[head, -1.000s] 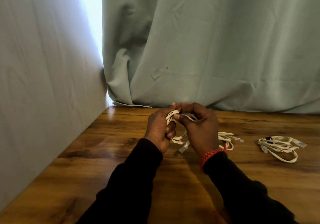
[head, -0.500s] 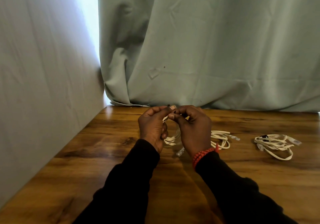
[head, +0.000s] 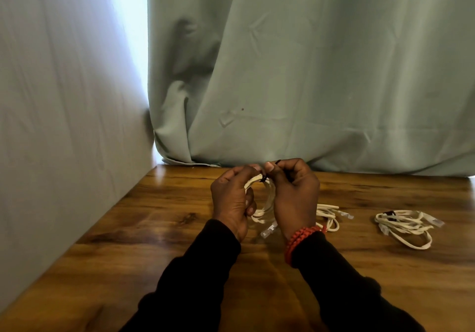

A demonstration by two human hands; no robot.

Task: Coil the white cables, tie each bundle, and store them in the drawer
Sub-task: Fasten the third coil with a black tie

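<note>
Your held white coil (head: 259, 203) hangs looped, black tie (head: 264, 177) at top; second bundle (head: 330, 214) just beside, tied bundle (head: 406, 225) well right.

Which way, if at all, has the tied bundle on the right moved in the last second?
No. The tied bundle keeps its gap to the loose cable and the table's back edge; only the view shifted.

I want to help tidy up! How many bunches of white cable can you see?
3. One coil is held up in both hands, one bundle lies on the table just behind the right wrist, and one tied bundle lies far right. More may be hidden.
</note>
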